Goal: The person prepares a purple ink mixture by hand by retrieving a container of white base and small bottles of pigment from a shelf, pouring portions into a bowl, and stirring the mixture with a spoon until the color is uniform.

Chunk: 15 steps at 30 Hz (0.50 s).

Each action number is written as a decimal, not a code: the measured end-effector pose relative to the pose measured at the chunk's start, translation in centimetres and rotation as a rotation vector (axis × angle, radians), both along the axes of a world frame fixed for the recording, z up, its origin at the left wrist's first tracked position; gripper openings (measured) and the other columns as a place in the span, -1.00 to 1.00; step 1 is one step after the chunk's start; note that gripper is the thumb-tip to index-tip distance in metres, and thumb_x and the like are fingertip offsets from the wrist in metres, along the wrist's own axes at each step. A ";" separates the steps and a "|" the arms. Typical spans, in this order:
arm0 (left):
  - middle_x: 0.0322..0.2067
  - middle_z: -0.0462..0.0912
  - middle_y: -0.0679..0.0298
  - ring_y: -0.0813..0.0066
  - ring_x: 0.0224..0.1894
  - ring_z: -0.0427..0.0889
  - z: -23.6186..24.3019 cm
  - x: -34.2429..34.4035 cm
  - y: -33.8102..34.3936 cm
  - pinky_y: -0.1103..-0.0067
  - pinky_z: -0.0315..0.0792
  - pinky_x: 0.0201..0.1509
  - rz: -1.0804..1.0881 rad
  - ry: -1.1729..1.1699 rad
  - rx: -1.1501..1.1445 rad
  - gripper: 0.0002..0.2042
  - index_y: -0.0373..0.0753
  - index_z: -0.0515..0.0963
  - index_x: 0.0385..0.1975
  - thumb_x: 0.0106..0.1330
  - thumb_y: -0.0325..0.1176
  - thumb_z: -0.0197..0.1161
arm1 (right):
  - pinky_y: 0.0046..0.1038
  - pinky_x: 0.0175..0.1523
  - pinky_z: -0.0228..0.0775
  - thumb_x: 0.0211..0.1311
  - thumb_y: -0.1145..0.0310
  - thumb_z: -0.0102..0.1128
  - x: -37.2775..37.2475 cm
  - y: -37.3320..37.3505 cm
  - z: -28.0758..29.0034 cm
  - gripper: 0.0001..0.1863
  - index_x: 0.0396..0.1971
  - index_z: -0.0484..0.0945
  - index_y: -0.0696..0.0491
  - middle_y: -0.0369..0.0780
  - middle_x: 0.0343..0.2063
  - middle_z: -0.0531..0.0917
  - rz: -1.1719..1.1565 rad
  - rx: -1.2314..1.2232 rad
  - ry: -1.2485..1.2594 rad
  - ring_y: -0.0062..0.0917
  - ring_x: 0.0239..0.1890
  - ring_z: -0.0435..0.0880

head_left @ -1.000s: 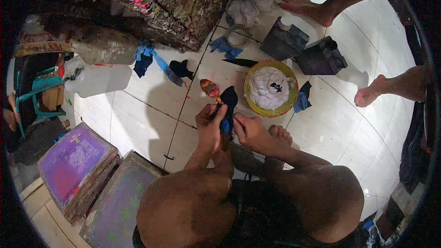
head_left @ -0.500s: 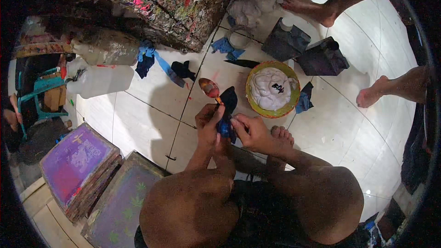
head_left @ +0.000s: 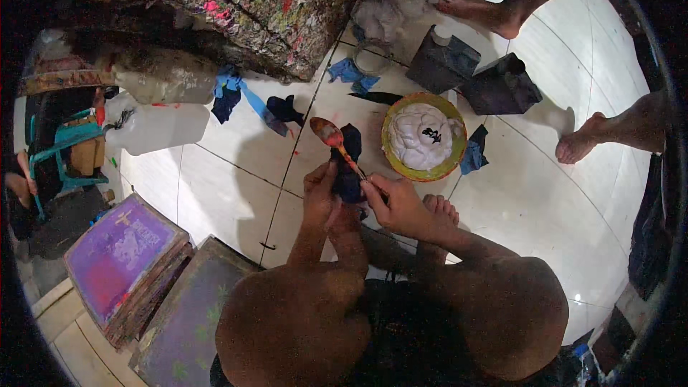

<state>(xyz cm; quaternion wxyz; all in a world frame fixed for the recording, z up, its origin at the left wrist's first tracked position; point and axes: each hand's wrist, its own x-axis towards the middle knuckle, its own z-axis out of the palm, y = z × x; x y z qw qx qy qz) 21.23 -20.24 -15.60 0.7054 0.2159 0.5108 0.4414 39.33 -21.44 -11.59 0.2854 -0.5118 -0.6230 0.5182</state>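
I sit on a white tiled floor with my knees drawn up. My left hand (head_left: 320, 188) grips a dark blue rag (head_left: 349, 165), bunched around the shaft of a paint-stained spoon (head_left: 328, 133). The spoon's bowl points up and to the left, orange and red with paint. My right hand (head_left: 390, 201) pinches the spoon's handle end just right of the rag. A round bowl (head_left: 388, 149) with a yellow-green rim, holding white paste with a dark blot, stands just beyond my right hand.
Two dark plastic containers (head_left: 473, 72) stand behind the bowl. Blue rags (head_left: 236, 97) and a white jug (head_left: 154, 127) lie left. A paint-splattered table (head_left: 236, 0) is at the back. Purple screen frames (head_left: 122, 258) lie lower left. Another person's bare feet (head_left: 584, 140) stand at right.
Both hands have lifted the spoon and rag slightly and turned them; the spoon's bowl now sits a little higher and further left. The rag stays wrapped around the shaft.
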 end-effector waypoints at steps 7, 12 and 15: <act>-0.49 0.61 0.30 0.62 -0.50 0.52 2.1 1.8 0.5 0.63 0.39 -0.41 0.021 0.187 0.037 -0.81 -0.39 0.57 -0.38 0.32 -0.35 0.19 | -0.23 -0.54 0.30 0.29 0.40 -0.02 0.1 -0.8 -1.6 -0.85 -0.42 0.41 0.15 -0.01 -0.70 0.48 0.147 0.220 -0.103 -0.10 -0.61 0.55; -0.48 0.60 0.30 0.67 -0.44 0.48 2.1 1.6 0.2 0.65 0.36 -0.34 0.028 0.331 0.126 -0.81 -0.41 0.56 -0.37 0.29 -0.36 0.23 | -0.37 -0.58 0.32 0.36 0.32 -0.08 -0.1 -0.5 -0.1 -0.80 -0.40 0.45 0.09 -0.18 -0.70 0.50 0.077 0.015 0.096 -0.40 -0.67 0.51; -0.45 0.61 0.29 0.68 -0.39 0.49 2.7 0.7 0.7 0.66 0.37 -0.29 -0.108 0.524 0.200 -0.83 -0.41 0.57 -0.35 0.27 -0.39 0.24 | -0.53 -0.55 0.25 0.41 0.22 -0.09 0.4 -1.3 -1.0 -0.74 -0.40 0.43 0.08 -0.36 -0.68 0.45 0.082 -0.387 0.507 -0.65 -0.66 0.41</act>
